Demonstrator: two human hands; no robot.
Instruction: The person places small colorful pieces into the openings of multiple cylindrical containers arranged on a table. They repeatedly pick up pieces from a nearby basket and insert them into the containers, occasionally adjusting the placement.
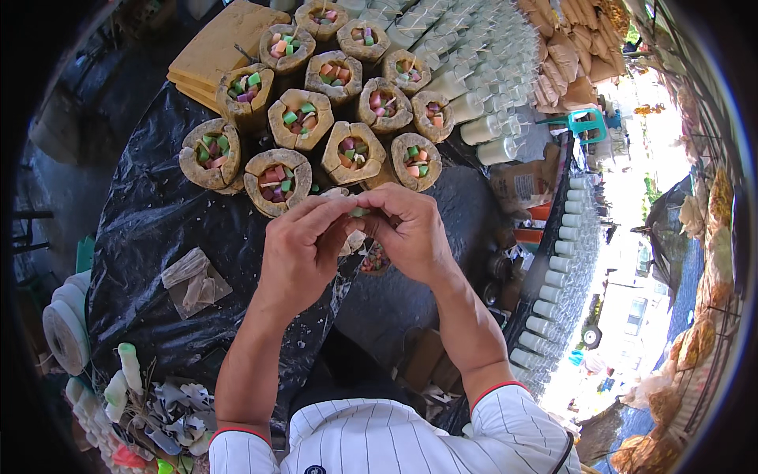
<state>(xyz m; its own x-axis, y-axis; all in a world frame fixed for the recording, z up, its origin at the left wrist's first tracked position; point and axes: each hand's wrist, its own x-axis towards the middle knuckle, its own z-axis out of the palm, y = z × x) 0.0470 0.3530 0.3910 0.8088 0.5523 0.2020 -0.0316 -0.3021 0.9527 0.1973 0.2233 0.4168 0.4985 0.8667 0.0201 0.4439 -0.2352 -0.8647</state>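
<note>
My left hand (302, 235) and my right hand (407, 229) meet at the front edge of the table, fingertips pinched close together. Between them shows a small pale green piece (359, 212), mostly covered by the fingers. A whitish, rough-rimmed thing (353, 243) sits right under the fingertips; the hands hide most of it. Just beyond stand several thick brown many-sided moulds (300, 120), filled with pink, green, orange and purple chunks. The nearest ones are a mould (276, 182) ahead of my left hand and another (416, 162) ahead of my right.
Black plastic sheeting (150, 229) covers the table. A small clear bag with pale strips (195, 282) lies at left, and yellowish slabs (223, 55) are stacked behind. Rows of whitish glasses (474, 95) fill the back right; more cups (553, 292) line the right. White rolls (67, 332) stand far left.
</note>
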